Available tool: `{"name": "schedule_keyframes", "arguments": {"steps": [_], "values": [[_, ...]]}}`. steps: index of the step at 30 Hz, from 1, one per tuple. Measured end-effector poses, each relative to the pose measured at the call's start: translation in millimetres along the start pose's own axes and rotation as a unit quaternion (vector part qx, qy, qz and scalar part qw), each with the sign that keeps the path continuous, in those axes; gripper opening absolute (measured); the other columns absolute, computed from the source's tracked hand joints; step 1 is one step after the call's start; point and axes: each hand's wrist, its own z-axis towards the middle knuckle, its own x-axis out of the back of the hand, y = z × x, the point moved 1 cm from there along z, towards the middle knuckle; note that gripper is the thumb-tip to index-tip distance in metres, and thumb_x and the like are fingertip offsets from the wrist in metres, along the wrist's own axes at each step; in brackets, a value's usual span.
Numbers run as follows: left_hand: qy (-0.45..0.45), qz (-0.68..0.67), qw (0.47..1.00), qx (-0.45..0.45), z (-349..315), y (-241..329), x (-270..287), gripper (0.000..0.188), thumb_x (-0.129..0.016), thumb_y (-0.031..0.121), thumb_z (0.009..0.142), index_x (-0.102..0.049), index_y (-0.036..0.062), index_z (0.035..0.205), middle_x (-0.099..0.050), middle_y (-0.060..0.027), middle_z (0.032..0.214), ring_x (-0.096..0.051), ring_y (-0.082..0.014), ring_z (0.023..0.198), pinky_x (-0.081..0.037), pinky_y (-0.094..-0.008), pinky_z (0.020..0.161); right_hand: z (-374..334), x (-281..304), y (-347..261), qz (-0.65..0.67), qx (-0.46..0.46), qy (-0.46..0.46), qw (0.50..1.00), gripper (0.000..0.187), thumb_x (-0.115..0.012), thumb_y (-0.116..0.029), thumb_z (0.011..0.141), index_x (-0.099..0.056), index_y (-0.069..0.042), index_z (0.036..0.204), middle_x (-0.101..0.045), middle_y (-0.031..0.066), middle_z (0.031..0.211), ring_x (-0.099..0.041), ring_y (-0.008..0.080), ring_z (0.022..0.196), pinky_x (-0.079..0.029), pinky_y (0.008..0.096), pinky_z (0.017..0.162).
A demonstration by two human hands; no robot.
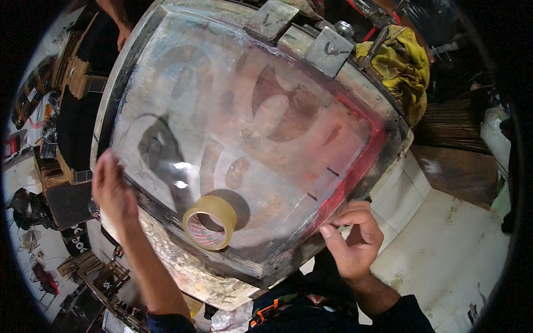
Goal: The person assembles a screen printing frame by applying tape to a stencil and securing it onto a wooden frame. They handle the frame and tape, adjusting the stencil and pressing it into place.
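Observation:
A screen-printing frame (261,267) lies tilted before me, its pale mesh (222,105) marked with darker stencil shapes and red stain along the right side. On the mesh near the front edge sits a roll of clear yellowish tape (209,222). My left hand (115,191) is at the frame's left edge, blurred, with its fingers stretched out and nothing visible in them. Down at the front right edge, my right hand (355,238) has thumb and forefinger pinched close to the rim. Whatever is between those fingertips is too small to make out.
Two metal hinge plates (328,51) clamp the frame's far side. Beside them hangs a yellow cloth (401,72). Another person's hand (123,38) shows at the far left. Stacked dark boards (83,111) stand left; white floor tiles (438,250) lie to the right.

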Motion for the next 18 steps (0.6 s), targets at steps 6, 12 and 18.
{"name": "schedule_keyframes", "arguments": {"steps": [6, 12, 18], "values": [[-0.050, 0.107, 0.992, -0.036, 8.9, -27.7, -88.3, 0.027, -0.078, 0.009, 0.095, -0.075, -0.0044, 0.118, -0.076, -0.0101, 0.107, -0.070, -0.0143, 0.097, -0.053, -0.0254, 0.089, -7.9, 12.0, 24.9, -0.185, -0.002, 0.057, 0.981, 0.025, -0.087, 0.000, 0.071, -0.066, -0.010, 0.080, -0.054, 0.0036, 0.080, -0.053, 0.0229, 0.087, -0.042, 0.0335, 0.079], [-0.062, 0.197, 0.972, -0.115, 14.4, -26.5, -110.3, 0.025, -0.079, 0.009, 0.093, -0.077, -0.0027, 0.115, -0.075, -0.0060, 0.099, -0.067, -0.0105, 0.089, -0.053, -0.0235, 0.081, 3.9, 2.4, 35.2, -0.390, 0.145, 0.037, 0.908, 0.022, -0.088, -0.015, 0.064, -0.067, -0.018, 0.072, -0.051, 0.0066, 0.097, -0.049, 0.0330, 0.099, -0.038, 0.0470, 0.089], [-0.032, 0.159, 0.985, -0.062, 15.3, -29.5, -115.0, 0.027, -0.080, 0.009, 0.093, -0.075, -0.0049, 0.116, -0.074, -0.0043, 0.094, -0.065, -0.0100, 0.084, -0.052, -0.0228, 0.080, 3.9, -6.3, 38.7, -0.409, 0.175, 0.015, 0.896, 0.023, -0.085, -0.015, 0.062, -0.063, -0.018, 0.069, -0.049, 0.0058, 0.098, -0.049, 0.0331, 0.100, -0.036, 0.0476, 0.091]]}}
